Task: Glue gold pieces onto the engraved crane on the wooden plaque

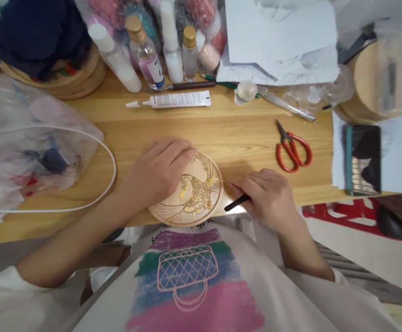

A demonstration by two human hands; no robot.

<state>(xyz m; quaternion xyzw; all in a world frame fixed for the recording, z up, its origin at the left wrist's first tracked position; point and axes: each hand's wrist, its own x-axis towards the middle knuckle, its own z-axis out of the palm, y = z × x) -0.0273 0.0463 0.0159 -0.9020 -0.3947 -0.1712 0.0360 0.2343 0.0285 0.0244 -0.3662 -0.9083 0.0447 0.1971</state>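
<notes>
A round light-wood disc [201,193] with a bird design in gold and dark lines lies at the table's front edge. My left hand [162,170] rests over its upper left part, fingers together, pressing on it. Just right of the disc, my right hand [266,196] is closed around a slim black tool [237,203], whose dark end points down and left. A thin golden thread seems to run between the disc and the fingers of my right hand. Whether my right fingertips pinch it is too small to tell.
Red-handled pliers [293,147] lie right of centre. A white tube [180,99], several bottles [145,60] and a pen [287,106] line the back. Plastic bags [41,147] and a white cable [112,161] are at left, a phone [364,159] on paper at right.
</notes>
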